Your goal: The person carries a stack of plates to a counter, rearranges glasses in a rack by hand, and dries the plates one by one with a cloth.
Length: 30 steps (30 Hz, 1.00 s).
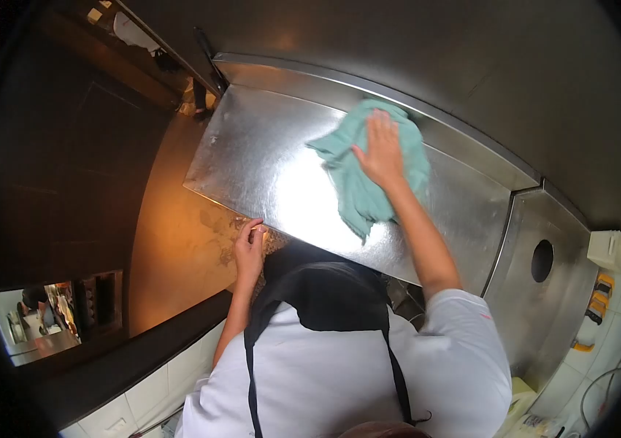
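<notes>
A green cloth [412,157] lies bunched on a shiny steel counter [244,146], near its raised back edge. My right hand [382,150] presses flat on the cloth, fingers stretched out. At the counter's front edge, my left hand [250,244] touches the rim with its fingers bent together; whether anything small is between them is hidden.
Right of the counter is a steel section with a round dark hole [542,260]. Yellow-and-black items [601,298] hang on the tiled wall. A dark ledge [157,350] runs at lower left. People show partly in the far background at upper left and lower left.
</notes>
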### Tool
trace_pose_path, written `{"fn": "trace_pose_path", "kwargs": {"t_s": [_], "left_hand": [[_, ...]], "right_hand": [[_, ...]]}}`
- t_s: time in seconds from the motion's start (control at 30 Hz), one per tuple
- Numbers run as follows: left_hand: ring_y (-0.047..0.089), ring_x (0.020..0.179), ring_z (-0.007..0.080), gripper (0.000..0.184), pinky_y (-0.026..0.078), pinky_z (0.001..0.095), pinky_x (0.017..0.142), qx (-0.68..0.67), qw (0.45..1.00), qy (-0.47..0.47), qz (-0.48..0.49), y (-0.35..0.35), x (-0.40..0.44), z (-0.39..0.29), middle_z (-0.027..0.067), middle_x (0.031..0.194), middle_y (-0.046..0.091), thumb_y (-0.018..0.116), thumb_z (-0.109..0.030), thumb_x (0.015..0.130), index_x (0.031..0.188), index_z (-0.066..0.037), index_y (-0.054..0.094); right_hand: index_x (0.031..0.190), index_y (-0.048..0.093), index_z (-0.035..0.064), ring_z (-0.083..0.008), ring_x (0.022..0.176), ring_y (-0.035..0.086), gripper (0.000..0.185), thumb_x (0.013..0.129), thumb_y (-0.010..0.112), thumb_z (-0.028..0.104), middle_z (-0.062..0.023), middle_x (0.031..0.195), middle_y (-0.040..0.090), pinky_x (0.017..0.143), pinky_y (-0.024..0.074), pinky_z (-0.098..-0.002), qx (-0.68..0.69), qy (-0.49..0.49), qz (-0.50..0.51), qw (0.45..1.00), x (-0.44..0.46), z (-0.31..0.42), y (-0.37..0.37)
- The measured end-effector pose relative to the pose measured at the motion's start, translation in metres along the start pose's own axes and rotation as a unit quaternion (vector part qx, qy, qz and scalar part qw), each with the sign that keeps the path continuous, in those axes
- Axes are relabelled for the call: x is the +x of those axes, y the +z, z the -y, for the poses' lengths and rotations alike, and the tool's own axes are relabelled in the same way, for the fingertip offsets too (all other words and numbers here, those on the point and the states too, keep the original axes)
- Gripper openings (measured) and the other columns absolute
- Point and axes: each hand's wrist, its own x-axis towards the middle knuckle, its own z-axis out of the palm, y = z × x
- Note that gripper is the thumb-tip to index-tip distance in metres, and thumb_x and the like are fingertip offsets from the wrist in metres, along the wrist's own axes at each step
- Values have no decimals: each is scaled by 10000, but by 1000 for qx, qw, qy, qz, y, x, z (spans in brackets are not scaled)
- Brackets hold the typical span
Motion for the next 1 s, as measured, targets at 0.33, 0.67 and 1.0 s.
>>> {"fn": "trace_pose_path", "kwargs": {"t_s": [0.33,0.67,1.0], "left_hand": [[670,951,182,224,522,298,839,9,989,105,102,25,61,-34,120,1097,675,604,-84,995,1193,-5,671],[660,1053,354,443,521,434,958,229,845,432,215,111,151,-37,190,1218,672,768,-214,844,1248,-54,683],[671,869,299,243,529,395,781,22,824,490,285,62,206,-270,119,926,677,687,-138,813,1031,-37,728]], "right_hand": [[1274,672,19,-398,1441,402,429,891,675,212,-196,1537,457,1177,346,-516,135,-146,96,975,-93,75,-8],[1151,649,59,-362,1227,597,343,867,737,231,-227,1327,607,986,499,-477,26,177,72,981,-80,46,-45],[990,582,72,-67,890,544,194,832,630,-31,44,936,569,821,449,-230,367,211,-126,897,14,32,-252]]}}
